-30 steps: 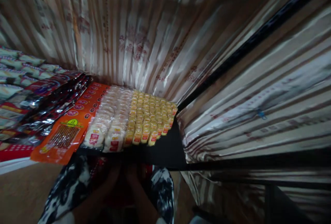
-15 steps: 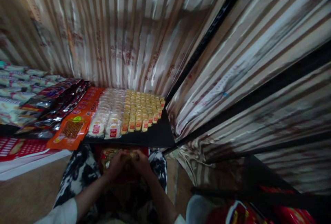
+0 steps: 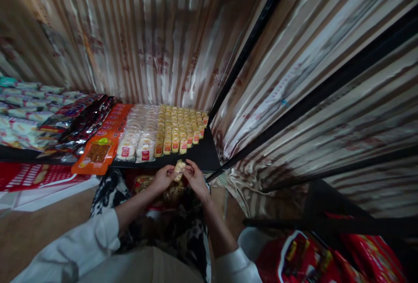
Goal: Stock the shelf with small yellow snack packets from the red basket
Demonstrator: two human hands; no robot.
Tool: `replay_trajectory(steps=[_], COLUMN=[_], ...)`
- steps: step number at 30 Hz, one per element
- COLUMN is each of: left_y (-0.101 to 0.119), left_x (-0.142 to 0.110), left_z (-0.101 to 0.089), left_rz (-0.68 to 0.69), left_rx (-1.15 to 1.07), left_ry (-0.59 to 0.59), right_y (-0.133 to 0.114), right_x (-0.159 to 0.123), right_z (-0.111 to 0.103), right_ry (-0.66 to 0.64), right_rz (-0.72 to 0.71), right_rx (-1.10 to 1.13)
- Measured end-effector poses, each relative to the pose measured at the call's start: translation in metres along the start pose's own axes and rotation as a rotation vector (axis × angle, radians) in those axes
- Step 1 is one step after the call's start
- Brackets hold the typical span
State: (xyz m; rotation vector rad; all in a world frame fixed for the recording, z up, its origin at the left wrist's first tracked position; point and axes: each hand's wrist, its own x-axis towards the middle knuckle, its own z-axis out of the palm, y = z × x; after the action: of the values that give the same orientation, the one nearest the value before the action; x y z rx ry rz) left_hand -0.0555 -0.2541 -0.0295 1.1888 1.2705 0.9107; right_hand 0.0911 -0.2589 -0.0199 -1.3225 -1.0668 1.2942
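Note:
Between both hands, just in front of the shelf's front edge, is a small yellow-wrapped snack packet (image 3: 180, 170). My left hand (image 3: 164, 178) pinches its left side, and my right hand (image 3: 195, 178) grips its right side. Rows of similar yellow snack packets (image 3: 176, 133) with red labels stand on the black shelf (image 3: 207, 154) beyond the hands. Below my hands, between my knees, lies a container (image 3: 143, 182) with more golden packets, partly hidden by my forearms.
Left of the yellow rows stand clear packs of white round snacks (image 3: 135, 137), an orange pretzel bag (image 3: 99, 152), dark shiny bags (image 3: 78, 122) and stacked white packets (image 3: 26, 109). A black metal post (image 3: 248, 52) rises at the shelf's right corner. Red bags (image 3: 307, 257) lie lower right.
Both hands have risen from the container between my knees toward the shelf edge, bringing a yellow packet into view between the fingers. The head view has shifted slightly.

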Motion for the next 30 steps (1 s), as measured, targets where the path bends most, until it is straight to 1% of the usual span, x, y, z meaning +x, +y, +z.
replay_trajectory(steps=[3,7,9,11,13,14,16,18,20,23,24,26,28,30], left_y=[0.013,0.029,0.034,0.039,0.045,0.048,0.057,0.066,0.076,0.087,0.09,0.095,0.099,0.103], left_x=[0.008,0.017,0.021,0.026,0.031,0.034,0.039,0.044,0.048,0.053,0.056,0.061,0.066,0.073], left_z=[0.009,0.017,0.02,0.024,0.029,0.032,0.039,0.047,0.055,0.065,0.066,0.067,0.066,0.064], left_rz=[-0.018,-0.088,-0.093,-0.051,0.019,0.05,0.078,0.074,0.064,0.046,0.029,-0.023,-0.08,-0.12], left_rx=[-0.021,-0.069,-0.065,-0.007,0.067,0.086,0.067,0.011,-0.03,-0.058,-0.075,-0.126,-0.17,-0.179], left_ry=[0.018,-0.023,-0.032,0.007,0.052,0.05,0.0,-0.056,-0.058,-0.03,-0.035,-0.082,-0.13,-0.162], right_y=[0.003,0.006,0.006,0.003,-0.003,-0.006,-0.012,-0.017,-0.02,-0.02,-0.02,-0.018,-0.014,-0.008], right_x=[0.0,0.001,0.004,0.006,0.008,0.009,0.01,0.011,0.01,0.009,0.009,0.011,0.015,0.023], right_z=[0.003,0.003,0.0,-0.004,-0.009,-0.012,-0.015,-0.018,-0.019,-0.022,-0.024,-0.03,-0.036,-0.042], right_ry=[0.018,0.077,0.108,0.158,0.243,0.292,0.372,0.412,0.429,0.443,0.444,0.458,0.501,0.542], right_rz=[-0.042,-0.093,-0.118,-0.155,-0.209,-0.239,-0.298,-0.36,-0.424,-0.486,-0.498,-0.502,-0.471,-0.388], right_rx=[0.019,0.0,-0.039,-0.152,-0.332,-0.432,-0.608,-0.73,-0.797,-0.805,-0.785,-0.724,-0.643,-0.507])
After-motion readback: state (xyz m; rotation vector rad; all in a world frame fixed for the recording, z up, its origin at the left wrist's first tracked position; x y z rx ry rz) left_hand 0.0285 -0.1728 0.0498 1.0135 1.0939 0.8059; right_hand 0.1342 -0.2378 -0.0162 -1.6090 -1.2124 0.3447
